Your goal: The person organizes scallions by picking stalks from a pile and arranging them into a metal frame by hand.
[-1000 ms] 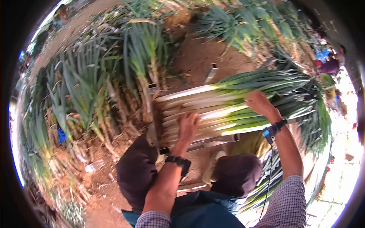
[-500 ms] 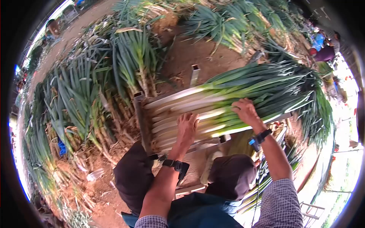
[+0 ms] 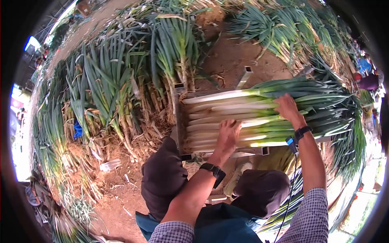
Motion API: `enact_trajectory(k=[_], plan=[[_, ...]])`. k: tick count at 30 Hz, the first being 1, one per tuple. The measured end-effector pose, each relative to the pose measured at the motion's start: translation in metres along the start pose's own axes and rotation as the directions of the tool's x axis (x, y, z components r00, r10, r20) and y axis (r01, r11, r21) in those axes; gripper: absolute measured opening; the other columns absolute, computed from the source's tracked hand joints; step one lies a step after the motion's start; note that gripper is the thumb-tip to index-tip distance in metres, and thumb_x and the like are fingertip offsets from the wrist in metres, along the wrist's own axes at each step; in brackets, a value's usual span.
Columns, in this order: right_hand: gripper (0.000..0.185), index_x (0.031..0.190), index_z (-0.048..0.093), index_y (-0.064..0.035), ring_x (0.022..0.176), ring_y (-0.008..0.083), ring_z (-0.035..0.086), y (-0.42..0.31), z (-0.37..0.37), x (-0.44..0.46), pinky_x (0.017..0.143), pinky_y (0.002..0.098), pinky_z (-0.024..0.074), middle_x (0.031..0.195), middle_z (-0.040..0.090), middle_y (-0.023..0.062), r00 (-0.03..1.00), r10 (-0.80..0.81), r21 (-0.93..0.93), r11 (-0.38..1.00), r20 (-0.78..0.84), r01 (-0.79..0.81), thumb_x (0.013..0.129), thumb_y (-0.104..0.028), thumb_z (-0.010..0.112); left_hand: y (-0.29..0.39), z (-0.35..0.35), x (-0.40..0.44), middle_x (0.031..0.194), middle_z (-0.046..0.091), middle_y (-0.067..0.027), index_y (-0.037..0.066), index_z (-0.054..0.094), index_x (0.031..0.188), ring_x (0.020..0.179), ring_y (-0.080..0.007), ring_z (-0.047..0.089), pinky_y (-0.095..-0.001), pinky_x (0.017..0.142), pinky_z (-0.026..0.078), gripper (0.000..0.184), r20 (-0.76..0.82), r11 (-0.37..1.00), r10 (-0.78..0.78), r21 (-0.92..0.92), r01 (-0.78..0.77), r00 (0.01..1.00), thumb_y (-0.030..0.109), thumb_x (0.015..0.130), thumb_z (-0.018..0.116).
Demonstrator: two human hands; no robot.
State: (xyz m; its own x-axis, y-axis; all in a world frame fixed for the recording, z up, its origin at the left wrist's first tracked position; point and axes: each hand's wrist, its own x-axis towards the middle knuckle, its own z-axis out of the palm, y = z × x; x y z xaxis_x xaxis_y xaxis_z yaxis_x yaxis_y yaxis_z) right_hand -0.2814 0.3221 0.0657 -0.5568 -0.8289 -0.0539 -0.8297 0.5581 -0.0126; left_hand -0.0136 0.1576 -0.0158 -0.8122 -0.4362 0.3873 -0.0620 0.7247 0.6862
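Long green onions [image 3: 227,108] lie side by side in a metal frame [image 3: 181,117], white stems at the left and dark leaves hanging over the right end. Over the white stems in the middle, my left hand [image 3: 229,132] has its fingers curled down onto the stalks. My right hand [image 3: 287,107] is farther right and higher, fingers bent round stalks where white turns to green. The fingertips of both hands are partly hidden. Each wrist wears a black strap.
Upright bundles of green onions [image 3: 105,77] crowd the left side. More bundles [image 3: 279,32] lie at the back right. Square metal posts [image 3: 245,76] rise from the frame. My knees [image 3: 164,178] are close to its near side. A person [image 3: 368,79] is at the far right.
The view has turned, so the frame and onions appear farther right. Both hands stay on the onions, the left over the white stems, the right near the green part.
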Motion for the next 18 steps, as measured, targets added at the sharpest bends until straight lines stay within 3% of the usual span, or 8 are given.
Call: enact_trajectory(k=[5, 9, 12, 15, 18], plan=[[0.024, 0.098, 0.071, -0.0039, 0.097, 0.0365, 0.059, -0.018, -0.015, -0.003, 0.091, 0.0464, 0.0461, 0.091, 0.067, 0.0167, 0.971, -0.222, 0.130, 0.964, -0.092, 0.233, 0.076, -0.014, 0.077, 0.002, 0.003, -0.001, 0.107, 0.060, -0.0111, 0.008, 0.068, 0.114, 0.104, -0.0339, 0.055, -0.0451, 0.096, 0.042, 0.024, -0.005, 0.999, -0.045, -0.001, 0.045, 0.999, 0.014, 0.090, 0.064], [0.023, 0.099, 0.070, -0.0046, 0.098, 0.0350, 0.059, -0.058, 0.013, 0.009, 0.091, 0.0447, 0.0469, 0.091, 0.066, 0.0146, 0.932, -0.359, 0.168, 0.923, 0.045, 0.347, 0.082, -0.020, 0.073, 0.003, 0.001, -0.002, 0.109, 0.061, -0.0123, 0.009, 0.068, 0.114, 0.105, -0.0346, 0.054, -0.0453, 0.096, 0.042, 0.025, 0.001, 0.999, -0.043, -0.005, 0.043, 0.999, 0.014, 0.090, 0.064], [0.020, 0.096, 0.071, -0.0053, 0.099, 0.0332, 0.060, -0.068, 0.021, 0.005, 0.092, 0.0435, 0.0470, 0.091, 0.067, 0.0125, 0.955, -0.277, 0.359, 0.885, -0.108, 0.297, 0.084, -0.021, 0.070, -0.001, 0.006, -0.005, 0.110, 0.061, -0.0089, 0.009, 0.069, 0.113, 0.104, -0.0316, 0.054, -0.0435, 0.095, 0.042, 0.023, -0.019, 0.999, -0.039, -0.012, 0.039, 0.999, 0.012, 0.091, 0.064], [0.015, 0.093, 0.073, -0.0066, 0.100, 0.0307, 0.060, -0.063, 0.007, -0.002, 0.094, 0.0430, 0.0460, 0.089, 0.067, 0.0108, 0.950, -0.297, 0.238, 0.920, -0.100, 0.312, 0.085, -0.019, 0.069, -0.016, 0.019, -0.010, 0.114, 0.061, -0.0103, 0.010, 0.069, 0.114, 0.105, -0.0314, 0.055, -0.0440, 0.095, 0.042, 0.024, -0.008, 0.999, -0.011, -0.036, 0.011, 1.000, 0.011, 0.090, 0.065], [0.013, 0.092, 0.073, -0.0082, 0.100, 0.0292, 0.060, -0.043, 0.028, -0.017, 0.094, 0.0430, 0.0449, 0.090, 0.067, 0.0084, 0.893, -0.373, 0.108, 0.906, -0.251, 0.409, 0.085, -0.018, 0.068, -0.006, 0.010, -0.008, 0.117, 0.060, -0.0125, 0.010, 0.069, 0.113, 0.105, -0.0325, 0.054, -0.0434, 0.095, 0.041, 0.024, 0.007, 1.000, -0.022, 0.010, 0.022, 1.000, 0.010, 0.089, 0.066]])
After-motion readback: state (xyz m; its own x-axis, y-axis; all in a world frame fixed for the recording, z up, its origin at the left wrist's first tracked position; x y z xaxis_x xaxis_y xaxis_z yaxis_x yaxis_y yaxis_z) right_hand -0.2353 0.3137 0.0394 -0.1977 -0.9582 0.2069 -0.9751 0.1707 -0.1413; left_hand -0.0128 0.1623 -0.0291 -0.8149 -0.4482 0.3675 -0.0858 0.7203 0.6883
